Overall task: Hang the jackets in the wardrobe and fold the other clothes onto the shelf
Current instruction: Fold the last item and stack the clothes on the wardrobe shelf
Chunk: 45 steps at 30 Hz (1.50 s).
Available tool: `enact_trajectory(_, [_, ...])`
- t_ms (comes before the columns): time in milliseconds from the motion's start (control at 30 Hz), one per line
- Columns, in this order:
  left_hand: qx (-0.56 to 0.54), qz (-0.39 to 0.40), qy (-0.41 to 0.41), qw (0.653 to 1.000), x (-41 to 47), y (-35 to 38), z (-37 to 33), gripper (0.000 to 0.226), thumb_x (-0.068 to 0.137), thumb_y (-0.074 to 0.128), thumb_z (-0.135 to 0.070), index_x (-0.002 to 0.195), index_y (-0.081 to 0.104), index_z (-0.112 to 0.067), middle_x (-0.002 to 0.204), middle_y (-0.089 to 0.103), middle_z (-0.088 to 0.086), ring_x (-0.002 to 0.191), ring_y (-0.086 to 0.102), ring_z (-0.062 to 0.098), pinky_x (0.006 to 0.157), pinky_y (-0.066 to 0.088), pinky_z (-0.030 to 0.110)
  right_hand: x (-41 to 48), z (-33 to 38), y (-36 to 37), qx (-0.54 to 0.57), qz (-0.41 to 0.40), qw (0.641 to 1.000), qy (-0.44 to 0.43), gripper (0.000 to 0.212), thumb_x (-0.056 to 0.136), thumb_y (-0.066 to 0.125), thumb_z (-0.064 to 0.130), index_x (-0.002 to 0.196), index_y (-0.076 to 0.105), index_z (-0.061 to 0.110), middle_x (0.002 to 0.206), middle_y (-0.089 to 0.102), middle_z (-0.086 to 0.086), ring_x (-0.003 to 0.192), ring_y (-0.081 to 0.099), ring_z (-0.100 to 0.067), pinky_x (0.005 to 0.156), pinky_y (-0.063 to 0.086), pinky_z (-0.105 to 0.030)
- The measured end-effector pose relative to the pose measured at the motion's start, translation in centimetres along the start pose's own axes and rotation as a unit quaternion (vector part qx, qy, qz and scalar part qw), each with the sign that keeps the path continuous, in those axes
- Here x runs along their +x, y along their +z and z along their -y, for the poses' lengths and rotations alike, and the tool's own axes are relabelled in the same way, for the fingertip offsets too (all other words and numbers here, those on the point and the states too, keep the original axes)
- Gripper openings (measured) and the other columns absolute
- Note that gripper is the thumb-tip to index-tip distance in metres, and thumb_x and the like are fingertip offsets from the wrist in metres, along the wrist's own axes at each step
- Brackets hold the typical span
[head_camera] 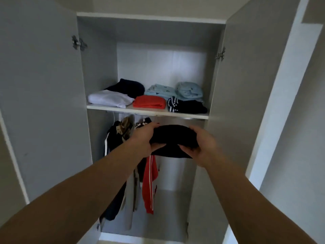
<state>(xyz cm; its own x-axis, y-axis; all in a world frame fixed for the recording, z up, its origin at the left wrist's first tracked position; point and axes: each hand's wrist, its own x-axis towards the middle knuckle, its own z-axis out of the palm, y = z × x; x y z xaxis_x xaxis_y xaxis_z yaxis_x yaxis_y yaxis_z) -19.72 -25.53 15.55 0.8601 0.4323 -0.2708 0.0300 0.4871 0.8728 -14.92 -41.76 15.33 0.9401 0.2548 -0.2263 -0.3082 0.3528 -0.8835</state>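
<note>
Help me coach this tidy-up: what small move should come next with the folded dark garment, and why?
Probably lift it up. The left hand and right hand grip the folded dark garment just under the white wardrobe shelf, whose front edge it must clear. Folded clothes already fill the shelf, so it likely stacks on one.

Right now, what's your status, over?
Both busy: left grip, right grip hold dark garment. Garment below shelf edge. In the way: folded piles across shelf.

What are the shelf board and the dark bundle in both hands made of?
Shelf: seemingly white laminated board, matt; flat, square-cut front edge. Dark folded garment: soft fabric, matt; it bulges and droops between left hand and right hand. Weave too blurred to tell.
</note>
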Motion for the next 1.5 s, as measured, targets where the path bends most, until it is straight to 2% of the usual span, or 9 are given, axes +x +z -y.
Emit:
enact_trajectory(233, [-0.024, 0.088, 0.047, 0.995, 10.8, 7.6, -10.5, 0.019, 0.089, 0.074, -0.016, 0.104, 0.064, -0.008, 0.109, 0.065, 0.016, 0.093, 0.066, 0.030, 0.049, 0.060, 0.039, 11.4, 10.6, 5.7, 0.000, 0.005, 0.994, -0.112, 0.036, 0.092, 0.068, 0.031, 0.126, 0.064, 0.018, 0.118, 0.068, -0.009, 0.099, 0.067, -0.024, 0.053, 0.058, -0.030])
enact_trajectory(467, [-0.029, 0.114, 0.081, 0.990, 21.4, 14.4, -14.9, 0.016, 0.090, 0.072, -0.013, 0.100, 0.062, -0.005, 0.107, 0.063, 0.016, 0.094, 0.064, 0.030, 0.051, 0.061, 0.041, 23.2, 17.7, 7.4, 0.006, 0.006, 0.988, -0.153, 0.017, 0.090, 0.069, 0.029, 0.101, 0.067, 0.016, 0.088, 0.072, -0.008, 0.075, 0.071, -0.022, 0.053, 0.056, -0.031])
enact_trajectory(833, [-0.036, 0.110, 0.108, 0.987, 37.8, 20.3, -15.9, 0.039, 0.090, 0.075, -0.017, 0.124, 0.062, -0.005, 0.118, 0.067, 0.016, 0.108, 0.066, 0.032, 0.065, 0.063, 0.039, 39.9, 22.4, 7.8, -0.065, -0.062, 0.981, -0.174, 0.029, 0.087, 0.063, 0.026, 0.114, 0.065, 0.014, 0.114, 0.066, -0.014, 0.104, 0.065, -0.031, 0.052, 0.055, -0.033])
enact_trajectory(900, [0.065, 0.132, 0.028, 0.989, 39.7, 18.9, -13.1, 0.035, 0.093, 0.072, -0.017, 0.125, 0.061, -0.009, 0.114, 0.067, 0.014, 0.102, 0.068, 0.032, 0.065, 0.063, 0.038, 42.6, 20.3, 5.9, -0.181, -0.143, 0.961, -0.149, 0.036, 0.091, 0.060, 0.022, 0.124, 0.060, 0.008, 0.122, 0.062, -0.018, 0.108, 0.063, -0.037, 0.061, 0.057, -0.040])
enact_trajectory(1000, [0.208, 0.184, -0.057, 0.959, 41.6, 16.1, -11.2, 0.032, 0.092, 0.073, -0.015, 0.123, 0.064, -0.009, 0.108, 0.072, 0.013, 0.088, 0.075, 0.027, 0.062, 0.062, 0.032, 45.0, 16.5, 3.3, -0.457, -0.242, 0.846, -0.131, 0.048, 0.098, 0.051, 0.019, 0.140, 0.042, -0.001, 0.142, 0.046, -0.027, 0.127, 0.049, -0.043, 0.099, 0.048, -0.043])
enact_trajectory(1133, [0.355, 0.245, -0.038, 0.901, 42.8, 12.3, -14.8, 0.035, 0.084, 0.082, -0.023, 0.114, 0.071, -0.010, 0.100, 0.078, 0.010, 0.075, 0.076, 0.018, 0.060, 0.058, 0.024, 43.5, 14.9, 5.1, -0.651, -0.284, 0.671, -0.212, 0.049, 0.093, 0.052, 0.021, 0.138, 0.035, 0.009, 0.136, 0.039, -0.023, 0.119, 0.049, -0.047, 0.097, 0.043, -0.047])
enact_trajectory(1233, [0.492, 0.215, 0.110, 0.837, 43.8, 8.9, -17.5, 0.026, 0.082, 0.083, -0.021, 0.105, 0.071, -0.014, 0.085, 0.078, 0.010, 0.070, 0.074, 0.017, 0.058, 0.057, 0.026, 42.0, 14.8, 9.0, -0.683, -0.286, 0.580, -0.340, 0.056, 0.083, 0.059, 0.020, 0.136, 0.044, 0.013, 0.131, 0.046, -0.018, 0.115, 0.051, -0.043, 0.094, 0.043, -0.046])
enact_trajectory(1367, [0.658, 0.156, 0.360, 0.643, 45.2, 3.8, -20.0, 0.023, 0.083, 0.080, -0.040, 0.098, 0.065, -0.033, 0.093, 0.071, -0.013, 0.086, 0.067, 0.007, 0.072, 0.049, 0.013, 40.8, 12.2, 15.8, -0.638, -0.080, 0.578, -0.503, 0.031, 0.085, 0.058, 0.013, 0.115, 0.065, 0.011, 0.113, 0.065, -0.011, 0.102, 0.061, -0.031, 0.084, 0.049, -0.037])
enact_trajectory(1500, [0.789, 0.183, 0.304, 0.501, 47.4, -0.1, -18.8, 0.072, 0.088, 0.060, -0.068, 0.147, 0.045, -0.030, 0.148, 0.048, -0.007, 0.132, 0.048, 0.013, 0.111, 0.037, 0.027, 43.2, 7.5, 20.4, -0.689, 0.065, 0.587, -0.421, 0.016, 0.092, 0.054, 0.021, 0.103, 0.064, 0.016, 0.110, 0.067, -0.007, 0.101, 0.064, -0.026, 0.079, 0.051, -0.033])
